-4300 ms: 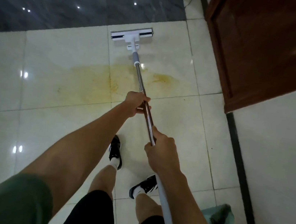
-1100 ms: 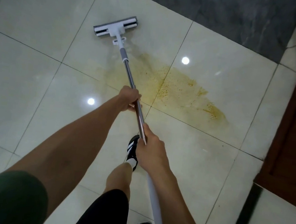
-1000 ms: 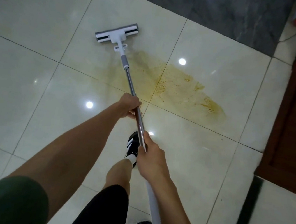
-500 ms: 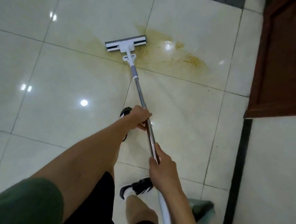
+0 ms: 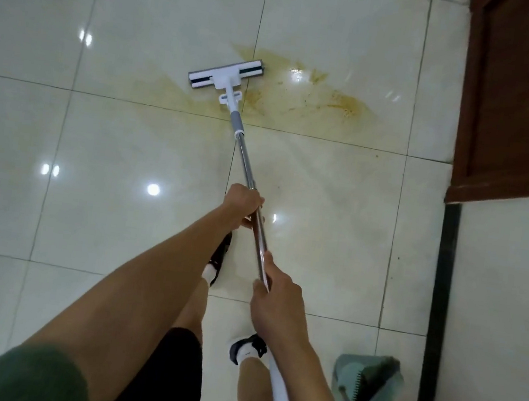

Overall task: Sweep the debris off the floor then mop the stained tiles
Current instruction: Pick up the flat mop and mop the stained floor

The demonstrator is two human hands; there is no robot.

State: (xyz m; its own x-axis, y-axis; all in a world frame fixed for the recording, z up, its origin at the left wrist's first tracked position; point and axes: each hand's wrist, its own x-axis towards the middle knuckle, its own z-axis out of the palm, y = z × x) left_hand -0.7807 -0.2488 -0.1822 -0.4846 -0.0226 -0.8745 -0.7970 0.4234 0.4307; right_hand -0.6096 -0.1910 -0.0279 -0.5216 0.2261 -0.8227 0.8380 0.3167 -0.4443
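Stained cream floor tiles (image 5: 303, 97) are seen being mopped, with the white flat mop head (image 5: 226, 74) laid on the left part of the yellow-brown stain (image 5: 323, 102), at the grout line between two tiles. The long steel mop handle (image 5: 246, 171) is gripped in both hands: the left hand (image 5: 241, 204) is curled round it higher toward the head, the right hand (image 5: 277, 299) is wrapped round it lower, where steel gives way to a white sleeve. Compared with a second ago, when the head was parked beyond the stain's upper left edge, it has been drawn back onto the mark, and a pale smeared streak is now shown trailing left of it. The darker speckled patch to the right is judged untouched, so mopping is reckoned only partly done and further passes rightward are likely needed. A teal dustpan with a comb edge (image 5: 366, 388) is visible at lower right beside the black skirting strip (image 5: 441, 291), which suggests sweeping is finished. A dark wooden door (image 5: 525, 100) is seen at upper right, close to the stain's far end
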